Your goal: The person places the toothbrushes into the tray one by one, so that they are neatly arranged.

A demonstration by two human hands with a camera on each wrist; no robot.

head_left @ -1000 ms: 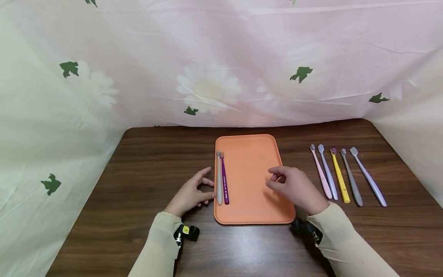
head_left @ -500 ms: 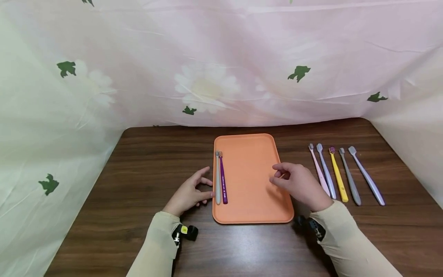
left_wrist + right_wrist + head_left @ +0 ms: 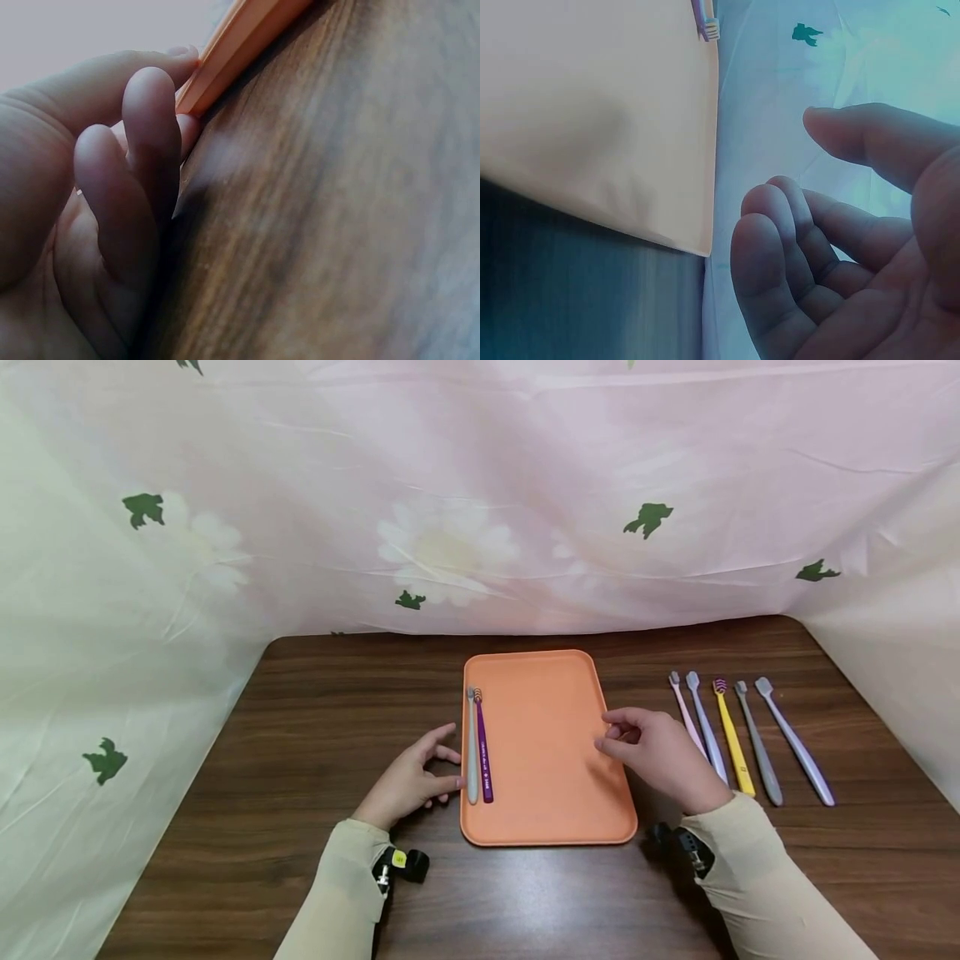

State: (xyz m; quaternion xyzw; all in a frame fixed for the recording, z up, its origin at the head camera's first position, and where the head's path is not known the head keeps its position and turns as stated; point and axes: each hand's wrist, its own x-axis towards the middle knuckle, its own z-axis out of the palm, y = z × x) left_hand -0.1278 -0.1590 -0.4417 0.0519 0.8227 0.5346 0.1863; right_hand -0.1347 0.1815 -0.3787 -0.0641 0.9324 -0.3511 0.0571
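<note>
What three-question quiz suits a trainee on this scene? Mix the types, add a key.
1. How many toothbrushes lie in the orange tray?
2. True or false: the right hand is holding the yellow toothbrush.
3. Which of these does the left hand touch?
A) the pink toothbrush
B) the tray
C) the yellow toothbrush

Key:
1. Two.
2. False; it holds nothing.
3. B; the thumb is on its rim.

Right hand (image 3: 667,758) shifted rightward to right side of orange tray (image 3: 540,714), now hiding lower end of pink toothbrush (image 3: 687,716).
</note>
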